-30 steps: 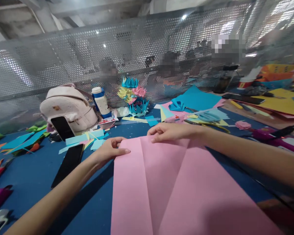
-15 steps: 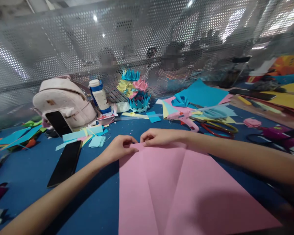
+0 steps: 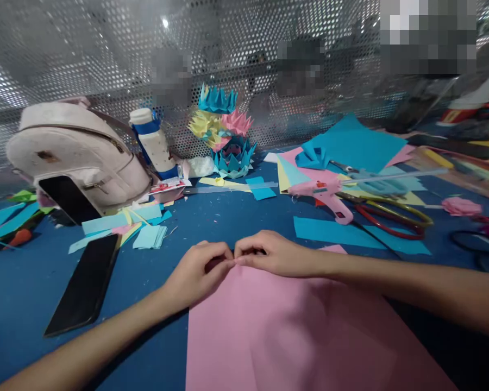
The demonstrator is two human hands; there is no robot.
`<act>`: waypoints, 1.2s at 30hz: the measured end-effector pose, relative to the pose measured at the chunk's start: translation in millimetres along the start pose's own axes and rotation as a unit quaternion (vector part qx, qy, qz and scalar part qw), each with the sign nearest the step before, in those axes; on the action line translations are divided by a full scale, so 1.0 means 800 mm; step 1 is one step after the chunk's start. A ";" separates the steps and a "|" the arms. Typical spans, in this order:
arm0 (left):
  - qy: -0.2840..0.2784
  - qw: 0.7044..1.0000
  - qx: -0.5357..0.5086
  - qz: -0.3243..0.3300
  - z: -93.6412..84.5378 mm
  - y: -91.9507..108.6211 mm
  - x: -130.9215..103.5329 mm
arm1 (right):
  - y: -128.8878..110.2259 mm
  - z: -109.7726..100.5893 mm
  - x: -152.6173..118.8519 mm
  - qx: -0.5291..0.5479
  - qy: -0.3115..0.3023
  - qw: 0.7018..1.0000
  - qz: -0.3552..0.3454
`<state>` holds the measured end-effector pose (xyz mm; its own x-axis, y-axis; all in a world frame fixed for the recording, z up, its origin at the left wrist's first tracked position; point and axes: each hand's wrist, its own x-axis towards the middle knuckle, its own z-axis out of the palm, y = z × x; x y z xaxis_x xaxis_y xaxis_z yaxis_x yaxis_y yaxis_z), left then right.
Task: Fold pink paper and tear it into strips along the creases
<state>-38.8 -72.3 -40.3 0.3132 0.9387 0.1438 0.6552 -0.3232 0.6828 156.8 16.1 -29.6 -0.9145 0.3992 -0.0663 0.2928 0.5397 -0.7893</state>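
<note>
- what does your feed give you, biggest first?
- the blue bench [image 3: 16,293], and on it, front and centre, the pink paper [image 3: 236,336], running off the bottom of my view.
- how should it handle?
- light and bendy, i'd judge: not slippery, quick to crease, likely to tear if i yanked. i'd take it by the far edge, in a soft pinch.
- and the grip?
- left hand [image 3: 199,271] and right hand [image 3: 273,254] both pinch that far edge, nearly meeting.
- anything in the way?
- the white backpack [image 3: 69,149] stands well apart, far left. a blue strip [image 3: 330,231] lies just beyond the right hand; i'd keep from dragging it. a black phone [image 3: 85,285] lies flat near the left arm [image 3: 106,336]. the pink glue gun [image 3: 321,193] sits behind the strip. smallest, pale-blue scraps [image 3: 150,237] lie beside the phone.
</note>
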 end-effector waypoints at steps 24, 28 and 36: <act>0.011 0.999 -0.010 0.037 0.003 -0.002 -0.002 | 0.007 0.004 0.000 -0.015 0.007 1.000 0.018; 0.006 0.999 -0.023 -0.038 -0.001 -0.007 0.000 | 0.003 -0.003 -0.002 -0.038 0.030 0.998 0.032; 0.053 0.989 -0.025 -0.135 -0.015 -0.023 0.000 | 0.015 0.003 -0.006 -0.271 0.126 0.951 -0.079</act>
<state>-59.3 -65.1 -43.9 0.0558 0.9981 0.0250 0.6691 -0.0560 0.7411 164.1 18.9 -40.4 -0.8827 0.4098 0.2298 0.3212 0.8833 -0.3414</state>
